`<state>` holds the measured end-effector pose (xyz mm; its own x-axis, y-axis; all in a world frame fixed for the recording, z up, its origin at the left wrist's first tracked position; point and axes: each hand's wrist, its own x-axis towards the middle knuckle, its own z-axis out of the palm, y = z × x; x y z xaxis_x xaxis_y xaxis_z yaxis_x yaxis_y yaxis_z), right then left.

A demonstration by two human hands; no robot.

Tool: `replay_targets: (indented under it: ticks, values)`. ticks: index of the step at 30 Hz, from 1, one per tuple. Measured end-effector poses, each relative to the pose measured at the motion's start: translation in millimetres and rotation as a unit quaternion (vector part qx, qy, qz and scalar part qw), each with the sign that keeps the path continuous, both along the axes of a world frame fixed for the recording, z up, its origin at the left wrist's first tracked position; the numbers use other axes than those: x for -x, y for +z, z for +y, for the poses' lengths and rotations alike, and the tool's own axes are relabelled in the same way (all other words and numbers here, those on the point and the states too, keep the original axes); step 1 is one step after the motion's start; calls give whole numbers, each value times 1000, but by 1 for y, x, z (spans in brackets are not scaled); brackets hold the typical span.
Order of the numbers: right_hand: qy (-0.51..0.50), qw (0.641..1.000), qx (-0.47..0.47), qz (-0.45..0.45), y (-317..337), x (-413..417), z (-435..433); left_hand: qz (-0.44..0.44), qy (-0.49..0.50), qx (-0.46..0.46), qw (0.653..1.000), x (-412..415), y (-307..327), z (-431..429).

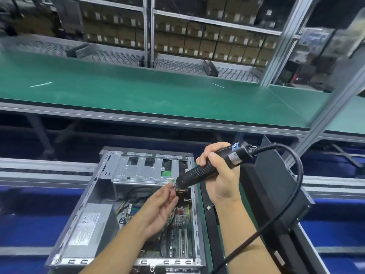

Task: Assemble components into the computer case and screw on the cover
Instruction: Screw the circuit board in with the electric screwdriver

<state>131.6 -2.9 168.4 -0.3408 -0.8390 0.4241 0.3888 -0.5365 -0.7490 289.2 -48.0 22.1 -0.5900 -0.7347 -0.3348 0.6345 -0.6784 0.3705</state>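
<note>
1. Bare grey sheet-metal computer case (pixel 102 196), lidless, flat on desk, green motherboard (pixel 177 230) inside.
2. Right hand (pixel 219 175) wrapped round ribbed black electric screwdriver (pixel 207 169), tip angled into case.
3. Left hand (pixel 158 206) fingertips pinched beside tip; contents indiscernible.

A long green workbench (pixel 138 91) runs across the room on a grey metal frame (pixel 280 48). Behind it, shelves (pixel 215 21) hold rows of brown cardboard boxes (pixel 197 46) above perforated metal trays (pixel 177 65).
</note>
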Motion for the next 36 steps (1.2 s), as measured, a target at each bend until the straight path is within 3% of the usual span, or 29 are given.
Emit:
replay_targets:
  ticks: [12,25,36]
  values:
    - [-11,1000,-25,-11,-11,-6,14,-5,-1,-45,999,4,-7,16]
    - [-10,999,-7,-30,-10,-3,14,25,69,-110,991,24,14,32]
    - [-16,999,-10,-49,-10,10,16,4,81,-92,992,31,24,35]
